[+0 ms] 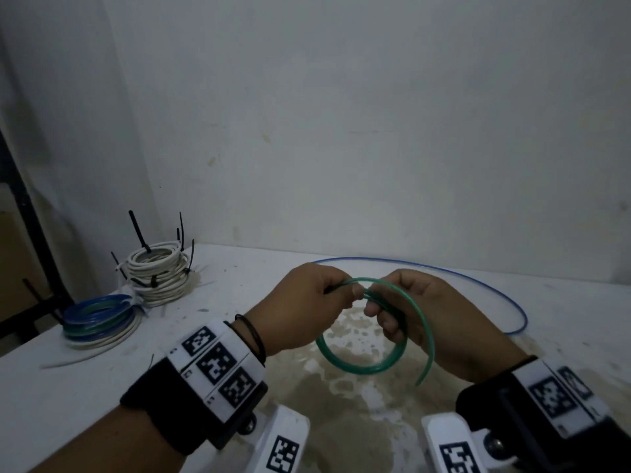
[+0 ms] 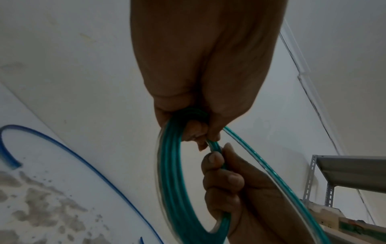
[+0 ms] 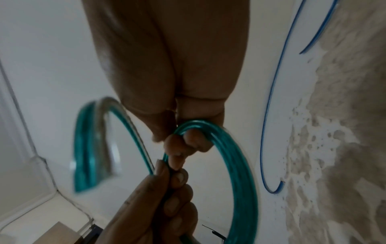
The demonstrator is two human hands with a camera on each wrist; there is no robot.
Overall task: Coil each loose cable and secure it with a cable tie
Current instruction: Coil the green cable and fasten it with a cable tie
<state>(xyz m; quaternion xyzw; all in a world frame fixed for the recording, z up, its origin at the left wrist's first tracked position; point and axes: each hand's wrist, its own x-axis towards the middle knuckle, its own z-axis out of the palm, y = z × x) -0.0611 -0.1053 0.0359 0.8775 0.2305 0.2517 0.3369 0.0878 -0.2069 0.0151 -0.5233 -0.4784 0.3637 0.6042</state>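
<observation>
Both hands hold a green cable coil in the air over the white table. My left hand pinches the top of the coil, and a thin black cable tie shows at its fingers. My right hand has its fingers curled through the loops just to the right. The cable's loose end curves down outside the coil. In the left wrist view the left hand grips the green cable coil, with the right hand below. In the right wrist view the right hand hooks the coil.
A loose blue cable lies in a wide arc along the table's back and right. At the left stand a stack of white coils bound with black ties and a pile of blue and green coils. The tabletop in front is stained brown.
</observation>
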